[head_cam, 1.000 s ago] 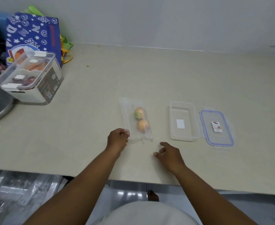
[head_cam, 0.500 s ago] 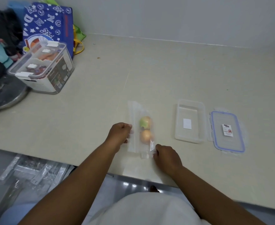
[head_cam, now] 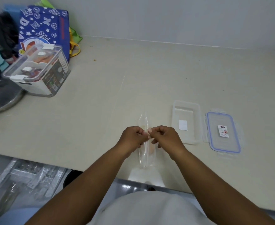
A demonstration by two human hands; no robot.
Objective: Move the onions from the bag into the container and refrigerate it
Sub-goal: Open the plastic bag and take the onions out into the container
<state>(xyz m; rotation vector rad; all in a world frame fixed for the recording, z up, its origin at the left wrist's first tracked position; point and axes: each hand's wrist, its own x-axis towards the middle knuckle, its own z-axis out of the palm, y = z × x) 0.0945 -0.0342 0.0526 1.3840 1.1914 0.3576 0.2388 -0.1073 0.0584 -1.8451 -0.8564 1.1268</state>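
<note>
A clear plastic bag is held up on edge above the counter's front, pinched between my left hand and my right hand, whose fingertips meet at its top edge. A pale orange onion shows faintly through the plastic below my hands; any other onion is hidden. To the right, a clear rectangular container stands without its lid, a white label on its bottom. Its blue-rimmed lid lies flat beside it.
The beige counter meets a white wall at the back. At far left stand a clear latched storage box, a blue patterned bag and a round metal lid. Plastic-wrapped items lie below the counter's front edge.
The bag lay flat on the counter with my left hand at its corner. My right hand came over, and both hands have lifted it up on edge.
</note>
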